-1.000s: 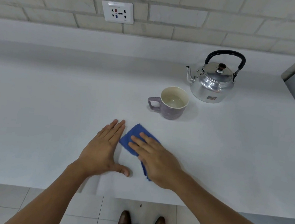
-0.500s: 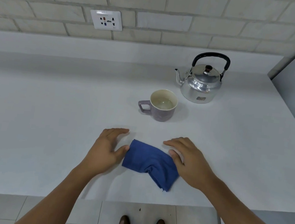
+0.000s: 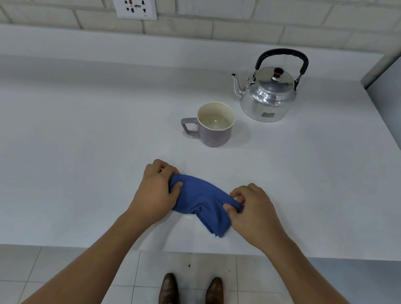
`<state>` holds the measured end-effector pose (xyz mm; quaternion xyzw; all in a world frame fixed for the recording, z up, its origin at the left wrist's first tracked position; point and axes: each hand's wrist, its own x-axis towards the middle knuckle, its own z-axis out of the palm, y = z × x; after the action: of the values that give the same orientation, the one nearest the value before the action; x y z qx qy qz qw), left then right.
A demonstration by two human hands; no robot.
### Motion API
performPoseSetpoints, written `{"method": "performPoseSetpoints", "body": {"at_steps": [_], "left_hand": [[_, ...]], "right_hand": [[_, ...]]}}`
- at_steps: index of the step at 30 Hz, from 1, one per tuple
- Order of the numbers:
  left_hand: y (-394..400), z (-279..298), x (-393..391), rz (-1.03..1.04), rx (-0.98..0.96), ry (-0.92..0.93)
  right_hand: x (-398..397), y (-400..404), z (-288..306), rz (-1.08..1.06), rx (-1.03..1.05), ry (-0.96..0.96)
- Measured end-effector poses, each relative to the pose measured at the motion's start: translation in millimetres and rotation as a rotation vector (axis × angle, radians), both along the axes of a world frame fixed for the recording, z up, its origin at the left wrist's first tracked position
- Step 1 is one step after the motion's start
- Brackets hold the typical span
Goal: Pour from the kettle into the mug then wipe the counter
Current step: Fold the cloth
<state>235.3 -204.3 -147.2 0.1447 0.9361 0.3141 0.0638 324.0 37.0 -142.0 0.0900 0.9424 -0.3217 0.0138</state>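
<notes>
Both hands, left hand (image 3: 156,191) and right hand (image 3: 254,214), pinch the blue cloth (image 3: 201,202) on the table (image 3: 69,149). Mug (image 3: 213,124) stands beside kettle (image 3: 268,94), whose small label is unreadable.

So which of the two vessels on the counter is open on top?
The purple mug, nearer the hands: its mouth is uncovered and clear liquid shows inside. The metal kettle behind it to the right has its lid on.

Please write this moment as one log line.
phase: wiping | left hand: grips blue cloth | right hand: pinches cloth | mug: filled | kettle: set down
</notes>
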Motion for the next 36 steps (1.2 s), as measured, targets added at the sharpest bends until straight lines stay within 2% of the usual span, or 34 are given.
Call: {"method": "performPoseSetpoints", "body": {"at_steps": [7,13,20,25,29,36], "left_hand": [[-2,1,13,0.008,0.133,-0.031],[-11,8,24,0.169,0.428,-0.063],[-39,19,5,0.316,0.571,0.008],[-77,27,-29,0.416,0.548,0.012],[-113,31,-61,0.472,0.499,-0.039],[-159,27,-98,0.506,0.314,-0.077]], "right_hand": [[-6,-9,3,-0.079,-0.048,-0.080],[-12,-15,15,-0.173,-0.219,0.025],[-45,-40,35,-0.200,-0.478,0.180],[-88,-69,43,-0.174,-0.572,0.144],[-120,-97,39,-0.119,-0.641,0.024],[-158,-139,25,-0.080,-0.566,-0.037]]}}
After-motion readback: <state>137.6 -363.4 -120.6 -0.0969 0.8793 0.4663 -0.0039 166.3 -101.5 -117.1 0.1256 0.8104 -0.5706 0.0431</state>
